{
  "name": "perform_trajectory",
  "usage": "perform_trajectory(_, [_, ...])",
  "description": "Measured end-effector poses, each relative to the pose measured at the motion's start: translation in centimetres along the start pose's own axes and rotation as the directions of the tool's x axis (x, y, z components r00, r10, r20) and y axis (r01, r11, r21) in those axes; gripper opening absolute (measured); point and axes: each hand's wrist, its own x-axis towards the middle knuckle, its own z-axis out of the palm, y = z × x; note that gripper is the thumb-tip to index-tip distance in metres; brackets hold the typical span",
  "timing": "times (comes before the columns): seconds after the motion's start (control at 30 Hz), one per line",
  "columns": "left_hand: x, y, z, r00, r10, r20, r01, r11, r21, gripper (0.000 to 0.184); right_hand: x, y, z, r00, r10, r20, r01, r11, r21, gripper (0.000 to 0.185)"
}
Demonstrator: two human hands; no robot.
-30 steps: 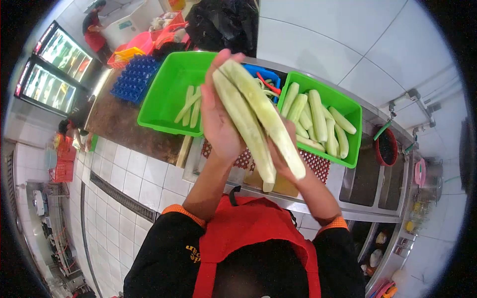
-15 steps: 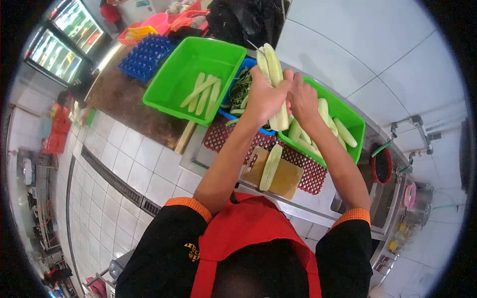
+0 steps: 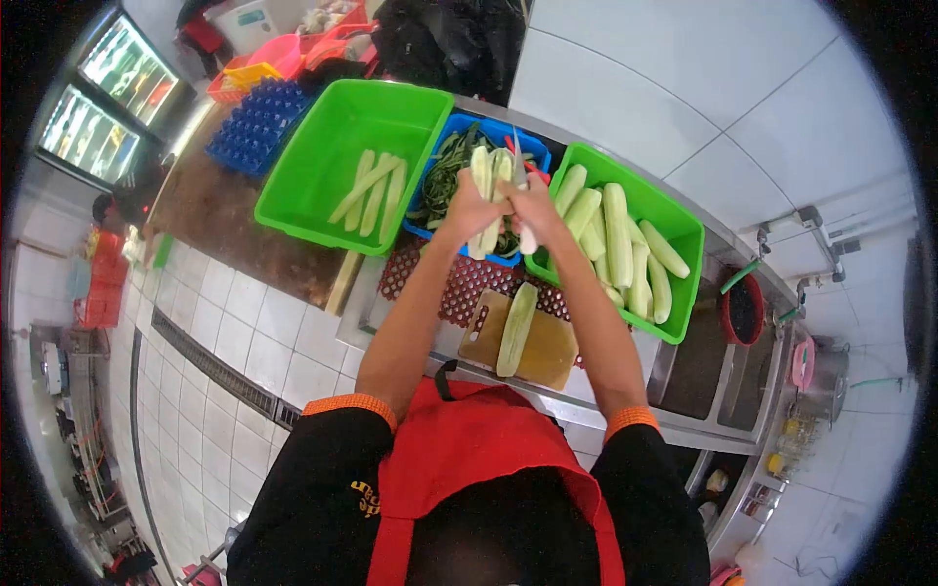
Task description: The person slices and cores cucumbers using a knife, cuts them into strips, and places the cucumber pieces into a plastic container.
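My left hand (image 3: 469,213) is closed around peeled cucumber pieces (image 3: 481,171), split lengthwise, above the blue basin (image 3: 540,148) of green peelings (image 3: 451,176). Beside it, my right hand (image 3: 536,207) grips a knife (image 3: 519,161), its blade pointing up and away from me; another length of cucumber is between the two hands. Closer to my body, a cut cucumber half (image 3: 518,330) lies on a brown cutting board (image 3: 552,352) over a red perforated mat (image 3: 459,290). Several peeled cucumbers (image 3: 618,234) fill the right green basin (image 3: 692,256). Several cut strips (image 3: 371,192) lie in the left green basin (image 3: 322,146).
Blue egg trays (image 3: 256,125) stand on the brown counter (image 3: 239,234) at left. A black plastic bag (image 3: 449,49) sits at the back against the tiled wall (image 3: 625,88). At right are a metal sink (image 3: 689,361) and a red bucket (image 3: 743,308).
My hands have come lower and nearer my body, over the blue basin. The cucumber halves have spread apart, and the knife blade now stands beside them in my right hand. The view has shifted slightly.
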Motion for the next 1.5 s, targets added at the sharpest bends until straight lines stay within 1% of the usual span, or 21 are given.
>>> perform_trajectory(0.07, [0.6,-1.3,-1.2,1.000,0.017,-0.023,-0.014,0.993,0.115,0.065,0.2,1.3,0.9,1.000,-0.001,-0.021,0.003,0.994,0.111,0.029])
perform_trajectory(0.13, [0.4,-0.9,-2.6,0.989,-0.134,-0.055,0.140,0.983,0.119,0.066,0.7,2.3,1.4,0.998,-0.011,-0.062,0.016,0.997,0.077,0.029])
perform_trajectory(0.17, [-0.3,-0.9,-3.1,0.985,-0.172,-0.024,0.169,0.982,-0.080,0.053,1.0,3.1,1.4,0.994,-0.091,-0.059,0.091,0.996,0.002,0.025])
perform_trajectory(0.2, [-0.9,-0.4,-3.8,0.984,-0.178,-0.028,0.175,0.982,-0.077,0.053,0.4,2.6,1.3,0.995,-0.086,-0.054,0.086,0.996,0.006,0.025])
perform_trajectory(0.27, [-1.6,0.2,-5.4,0.957,-0.250,0.147,0.289,0.780,-0.554,0.044,-1.4,0.3,1.1,0.985,-0.150,-0.089,0.133,0.976,-0.175,0.032])
perform_trajectory(0.33, [-2.6,2.1,-5.8,0.954,-0.179,0.240,0.293,0.715,-0.635,0.045,-0.8,0.6,0.9,0.961,-0.228,-0.154,0.191,0.955,-0.225,0.030])
perform_trajectory(0.4, [-5.4,5.5,-5.0,0.947,-0.070,0.313,0.303,0.518,-0.800,0.044,-1.4,-0.8,0.0,0.931,-0.310,-0.195,0.300,0.951,-0.075,0.027])
perform_trajectory(0.43, [-6.3,6.5,-4.6,0.936,-0.021,0.352,0.318,0.482,-0.817,0.046,-1.2,-1.2,-0.9,0.932,-0.307,-0.195,0.298,0.952,-0.072,0.027])
perform_trajectory(0.47, [-7.2,6.8,-4.5,0.935,-0.026,0.353,0.321,0.482,-0.815,0.046,-0.9,-1.8,-1.9,0.853,-0.495,-0.168,0.466,0.866,-0.182,0.027])
perform_trajectory(0.5, [-8.0,7.0,-4.3,0.901,0.081,0.427,0.337,0.489,-0.804,0.045,-1.0,-2.5,-2.6,0.740,-0.661,-0.121,0.612,0.737,-0.287,0.026])
perform_trajectory(0.57, [-8.9,8.0,-3.9,0.791,0.292,0.537,0.343,0.515,-0.786,0.045,-4.0,-6.6,-3.7,0.764,-0.642,-0.060,0.608,0.748,-0.267,0.025])
perform_trajectory(0.63, [-10.4,9.5,-3.1,0.795,0.293,0.531,0.366,0.467,-0.805,0.047,-7.3,-10.3,-4.7,0.785,-0.619,-0.003,0.600,0.762,-0.244,0.024])
perform_trajectory(0.67, [-11.1,10.1,-2.6,0.801,0.299,0.518,0.378,0.420,-0.825,0.049,-8.8,-11.7,-4.9,0.732,-0.680,0.037,0.657,0.691,-0.301,0.021])
perform_trajectory(0.73, [-11.8,10.4,-2.0,0.833,0.272,0.481,0.313,0.486,-0.816,0.054,-11.7,-14.4,-5.4,0.680,-0.730,0.073,0.701,0.617,-0.358,0.017])
perform_trajectory(0.8, [-12.0,10.4,-1.9,0.808,0.320,0.494,0.259,0.561,-0.787,0.059,-14.1,-16.5,-5.8,0.484,-0.845,0.228,0.783,0.302,-0.544,0.013])
perform_trajectory(0.83, [-12.2,10.6,-1.8,0.805,0.319,0.499,0.264,0.561,-0.784,0.059,-14.6,-17.0,-6.0,0.486,-0.845,0.223,0.779,0.304,-0.548,0.013])
perform_trajectory(0.9, [-12.8,11.3,-1.6,0.827,0.296,0.478,0.255,0.560,-0.788,0.060,-15.3,-17.5,-6.6,0.340,-0.864,0.372,0.802,0.060,-0.594,0.013])
perform_trajectory(1.1, [-14.0,11.1,-2.1,0.808,0.203,0.553,0.442,0.412,-0.797,0.062,-16.4,-18.0,-7.0,0.317,-0.845,0.431,0.770,-0.035,-0.637,0.013])
perform_trajectory(1.3, [-14.4,12.5,-1.8,0.857,0.214,0.468,0.314,0.502,-0.806,0.062,-16.9,-18.0,-6.9,0.353,-0.838,0.415,0.734,-0.027,-0.679,0.014])
perform_trajectory(1.43, [-14.4,11.6,-2.0,0.841,0.230,0.489,0.330,0.500,-0.801,0.061,-17.2,-18.1,-6.8,0.333,-0.852,0.404,0.725,-0.043,-0.687,0.014])
perform_trajectory(1.5, [-14.5,11.2,-2.1,0.810,0.200,0.551,0.433,0.430,-0.792,0.059,-17.4,-18.2,-6.9,0.335,-0.849,0.409,0.713,-0.056,-0.699,0.013])
